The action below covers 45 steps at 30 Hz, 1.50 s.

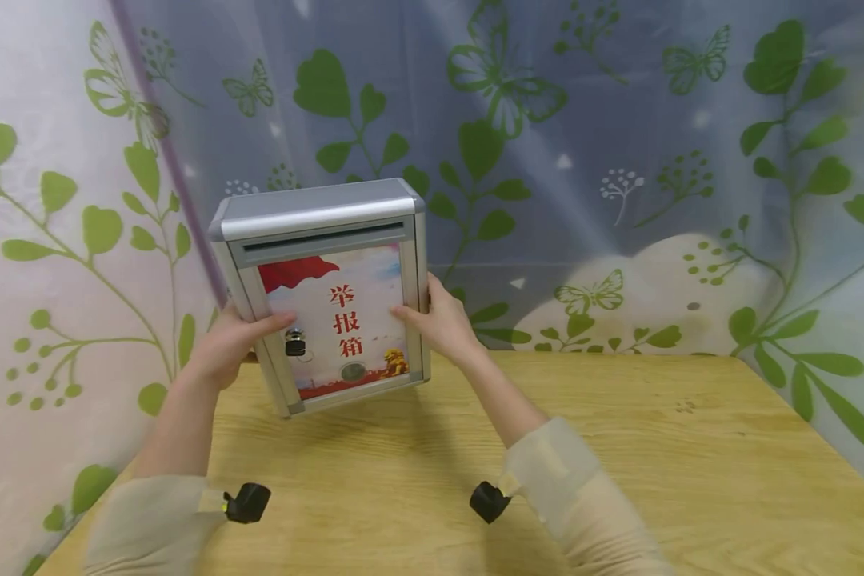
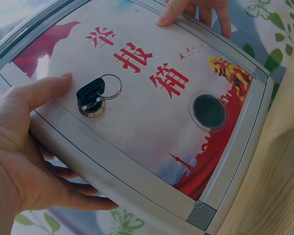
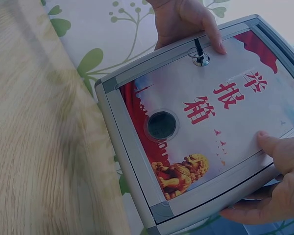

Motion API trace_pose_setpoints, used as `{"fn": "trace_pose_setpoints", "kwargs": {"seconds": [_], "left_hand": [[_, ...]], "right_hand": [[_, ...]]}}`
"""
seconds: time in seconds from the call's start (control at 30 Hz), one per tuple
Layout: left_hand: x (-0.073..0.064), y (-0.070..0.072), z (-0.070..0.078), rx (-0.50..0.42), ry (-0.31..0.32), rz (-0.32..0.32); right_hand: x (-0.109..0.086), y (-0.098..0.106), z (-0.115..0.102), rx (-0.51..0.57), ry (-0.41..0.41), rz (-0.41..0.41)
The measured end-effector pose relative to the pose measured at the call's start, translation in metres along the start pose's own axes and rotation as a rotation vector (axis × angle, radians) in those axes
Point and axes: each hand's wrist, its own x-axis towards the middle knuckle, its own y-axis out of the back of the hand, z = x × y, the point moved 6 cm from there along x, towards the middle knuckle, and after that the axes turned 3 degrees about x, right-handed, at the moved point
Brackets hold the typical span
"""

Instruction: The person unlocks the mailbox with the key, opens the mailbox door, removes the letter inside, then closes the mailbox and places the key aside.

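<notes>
Between both hands is a silver-framed metal report box (image 1: 346,320) with a slot along its top front and red Chinese characters on a printed door. It leans to one side, held over the wooden table. My left hand (image 1: 223,344) grips its left side, thumb on the front near the lock, fingers around the side. My right hand (image 1: 442,320) grips the right side the same way, thumb on the door's edge. A key (image 2: 90,93) with a ring sits in the lock. Low on the door is a round dark window (image 2: 209,110); a golden lion (image 3: 183,174) is printed near the corner.
The light wooden table (image 1: 619,448) spreads beneath and to the right of the box. Behind it and at the left hangs a curtain (image 1: 619,120) printed with green leaves and butterflies. Small black cameras (image 1: 248,502) are strapped at the wrists.
</notes>
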Motion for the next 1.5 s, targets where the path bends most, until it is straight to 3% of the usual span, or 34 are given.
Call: {"fn": "trace_pose_setpoints", "kwargs": {"seconds": [0.33,0.97,1.2,1.5], "left_hand": [[0.011,-0.019,0.006,-0.014,0.037,-0.022],[0.032,-0.059,0.018,-0.047,-0.023,-0.079],[0.037,-0.070,0.019,-0.054,0.004,-0.096],[0.047,-0.092,0.023,-0.124,-0.067,-0.153]], "right_hand": [[-0.004,0.022,0.009,-0.030,-0.020,0.025],[-0.017,0.057,0.032,-0.037,-0.086,0.091],[-0.021,0.069,0.036,-0.060,-0.091,0.099],[-0.030,0.085,0.043,-0.034,-0.099,0.090]]}}
